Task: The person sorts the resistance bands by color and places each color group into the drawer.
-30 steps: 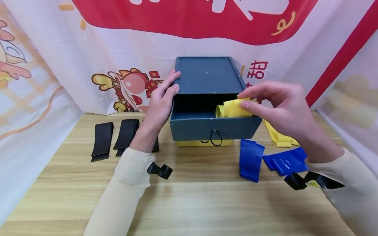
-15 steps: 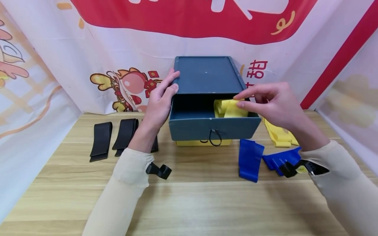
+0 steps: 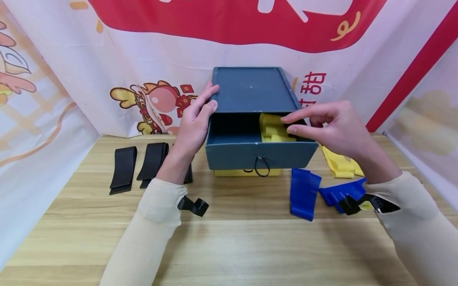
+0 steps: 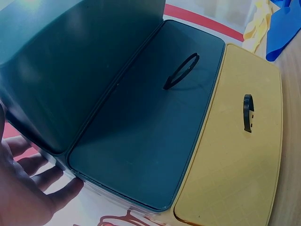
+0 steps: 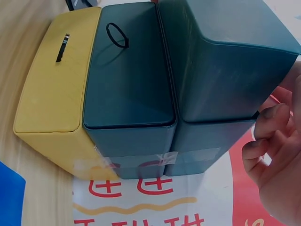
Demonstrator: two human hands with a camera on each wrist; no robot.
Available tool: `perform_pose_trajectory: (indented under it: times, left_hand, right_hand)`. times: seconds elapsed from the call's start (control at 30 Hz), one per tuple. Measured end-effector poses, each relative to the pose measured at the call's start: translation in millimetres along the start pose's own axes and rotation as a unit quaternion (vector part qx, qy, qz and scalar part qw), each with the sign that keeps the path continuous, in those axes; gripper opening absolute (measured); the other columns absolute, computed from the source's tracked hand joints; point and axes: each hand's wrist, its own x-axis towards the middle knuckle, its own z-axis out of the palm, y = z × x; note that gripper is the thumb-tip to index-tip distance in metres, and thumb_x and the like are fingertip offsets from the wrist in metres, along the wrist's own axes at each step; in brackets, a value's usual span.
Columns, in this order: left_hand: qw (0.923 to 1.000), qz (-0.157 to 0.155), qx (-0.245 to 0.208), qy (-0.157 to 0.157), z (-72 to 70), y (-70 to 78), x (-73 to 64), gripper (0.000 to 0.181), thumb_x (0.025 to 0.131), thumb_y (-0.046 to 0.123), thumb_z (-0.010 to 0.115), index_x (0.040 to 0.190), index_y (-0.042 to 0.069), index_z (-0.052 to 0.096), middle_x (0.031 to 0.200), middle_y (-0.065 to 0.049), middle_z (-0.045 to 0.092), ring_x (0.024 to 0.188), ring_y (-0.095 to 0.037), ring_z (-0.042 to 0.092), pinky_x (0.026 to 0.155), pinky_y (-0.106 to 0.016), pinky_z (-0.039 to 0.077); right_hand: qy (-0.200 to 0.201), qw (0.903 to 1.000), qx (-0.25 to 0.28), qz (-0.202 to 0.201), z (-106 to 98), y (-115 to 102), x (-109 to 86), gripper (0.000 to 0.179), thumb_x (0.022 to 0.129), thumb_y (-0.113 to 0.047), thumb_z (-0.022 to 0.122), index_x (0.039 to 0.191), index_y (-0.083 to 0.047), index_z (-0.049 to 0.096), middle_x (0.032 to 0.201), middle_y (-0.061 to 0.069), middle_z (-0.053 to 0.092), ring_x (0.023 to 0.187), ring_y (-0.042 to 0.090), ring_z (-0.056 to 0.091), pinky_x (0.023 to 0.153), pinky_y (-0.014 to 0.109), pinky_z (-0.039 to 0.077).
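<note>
A dark teal drawer unit (image 3: 255, 90) stands at the back of the table, its top drawer (image 3: 259, 156) pulled out. In that drawer's right part lies a loosely rolled yellow exercise band (image 3: 270, 126). My right hand (image 3: 330, 125) hovers over the drawer's right edge, thumb and index fingertips a little apart beside the band. Its other fingers are bent, as the right wrist view also shows. My left hand (image 3: 193, 125) rests against the unit's left side near the top, thumb at the front corner. In the left wrist view its fingers (image 4: 47, 179) touch that side.
Below the top drawer are a shut teal drawer (image 4: 146, 122) and a yellow one (image 4: 235, 150), both with black loops. Folded black bands (image 3: 123, 169) lie left; blue bands (image 3: 304, 194) and another yellow band (image 3: 340, 163) lie right. A printed cloth (image 3: 161, 51) hangs behind.
The yellow band has moved left and down into the drawer, and my right thumb and index finger have let go of it. My left hand has stayed on the unit.
</note>
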Motion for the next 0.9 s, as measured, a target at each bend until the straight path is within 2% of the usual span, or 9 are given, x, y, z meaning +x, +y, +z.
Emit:
perform_pose_trajectory:
  times: [0.37, 0.5, 0.6, 0.67, 0.8, 0.9]
  left_hand:
    - [1.0000, 0.000, 0.004, 0.005, 0.3, -0.3, -0.1, 0.047, 0.113, 0.028, 0.046, 0.159, 0.022, 0.052, 0.174, 0.015, 0.032, 0.161, 0.000, 0.026, 0.133, -0.031, 0.027]
    - [1.0000, 0.002, 0.005, 0.004, 1.7, 0.9, 1.7, 0.046, 0.113, 0.029, 0.046, 0.158, 0.022, 0.052, 0.174, 0.014, 0.032, 0.161, -0.001, 0.026, 0.133, -0.030, 0.027]
    - [1.0000, -0.001, 0.003, 0.002, 2.2, 0.6, 2.0, 0.046, 0.113, 0.028, 0.047, 0.158, 0.021, 0.052, 0.174, 0.014, 0.032, 0.161, -0.001, 0.026, 0.133, -0.030, 0.026]
    - [1.0000, -0.002, 0.003, 0.002, 2.2, -0.3, 1.6, 0.046, 0.113, 0.028, 0.047, 0.158, 0.021, 0.053, 0.174, 0.013, 0.032, 0.161, -0.001, 0.027, 0.133, -0.030, 0.027]
    - [1.0000, -0.001, 0.004, 0.002, 1.2, -1.3, 1.2, 0.046, 0.113, 0.028, 0.046, 0.158, 0.021, 0.052, 0.174, 0.013, 0.032, 0.161, -0.001, 0.027, 0.133, -0.031, 0.027]
    - [1.0000, 0.001, 0.006, 0.002, -1.3, -1.0, 0.1, 0.047, 0.113, 0.028, 0.046, 0.158, 0.021, 0.052, 0.174, 0.014, 0.032, 0.161, -0.001, 0.026, 0.133, -0.031, 0.026]
  right_hand:
    - [0.005, 1.0000, -0.001, 0.000, 0.2, 0.2, 0.1, 0.025, 0.094, -0.011, 0.080, 0.117, -0.019, 0.083, 0.059, -0.001, 0.057, 0.050, 0.017, 0.038, 0.045, 0.032, 0.032]
    - [0.018, 0.9998, 0.007, 0.002, -2.4, -0.2, -1.1, 0.022, 0.095, -0.011, 0.079, 0.115, -0.017, 0.084, 0.074, -0.007, 0.072, 0.049, 0.016, 0.041, 0.044, 0.032, 0.032]
    - [0.024, 0.9993, 0.027, 0.005, -5.4, -0.7, -2.2, 0.021, 0.095, -0.009, 0.078, 0.115, -0.013, 0.083, 0.094, -0.009, 0.080, 0.049, 0.015, 0.048, 0.045, 0.028, 0.037]
    - [0.026, 0.9986, 0.045, 0.006, -8.0, -0.6, -3.7, 0.022, 0.096, -0.007, 0.077, 0.117, -0.009, 0.082, 0.101, -0.009, 0.081, 0.051, 0.015, 0.055, 0.048, 0.025, 0.044]
    - [0.040, 0.9963, 0.073, 0.019, -15.9, 0.8, -9.9, 0.025, 0.096, -0.004, 0.075, 0.121, -0.005, 0.079, 0.107, -0.005, 0.081, 0.056, 0.016, 0.063, 0.049, 0.024, 0.049]
    - [0.053, 0.9892, 0.136, 0.013, -21.1, 6.8, -15.1, 0.025, 0.095, 0.001, 0.073, 0.119, 0.001, 0.078, 0.108, 0.000, 0.081, 0.057, 0.016, 0.063, 0.047, 0.023, 0.048]
